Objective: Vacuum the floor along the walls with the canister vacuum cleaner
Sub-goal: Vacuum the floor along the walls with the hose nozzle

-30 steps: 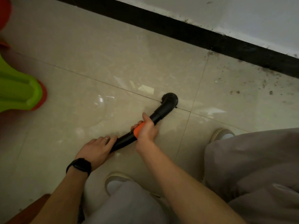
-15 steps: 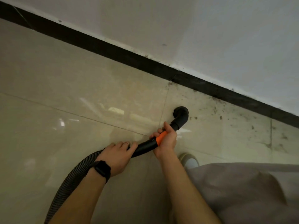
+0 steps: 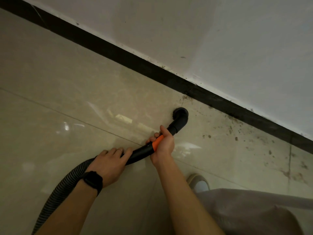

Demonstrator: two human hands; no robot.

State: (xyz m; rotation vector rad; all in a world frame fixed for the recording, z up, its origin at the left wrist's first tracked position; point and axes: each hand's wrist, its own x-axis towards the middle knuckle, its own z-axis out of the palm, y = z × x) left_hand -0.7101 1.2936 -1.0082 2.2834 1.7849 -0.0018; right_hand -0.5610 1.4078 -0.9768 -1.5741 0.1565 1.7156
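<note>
While the right hand (image 3: 163, 146) grips the black wand (image 3: 144, 152) at its orange band (image 3: 156, 142), fingers closed around it, the left hand (image 3: 109, 162) wraps the same wand further back, where the ribbed hose (image 3: 57, 189) joins. The round nozzle (image 3: 180, 114) presses on the tiled floor (image 3: 67, 99), near the black skirting (image 3: 152, 72) but not touching it. Dark dirt specks (image 3: 237, 138) lie scattered to the right, along the wall (image 3: 220, 39). A black watch (image 3: 92, 180) circles the left wrist, and a shoe (image 3: 199, 182) shows at lower right

Both hands grip the black wand (image 3: 144, 152): left hand (image 3: 108, 165) behind, right hand (image 3: 163, 146) near the nozzle (image 3: 180, 116), which sits on dirty floor (image 3: 67, 99) near the baseboard (image 3: 152, 70).
</note>
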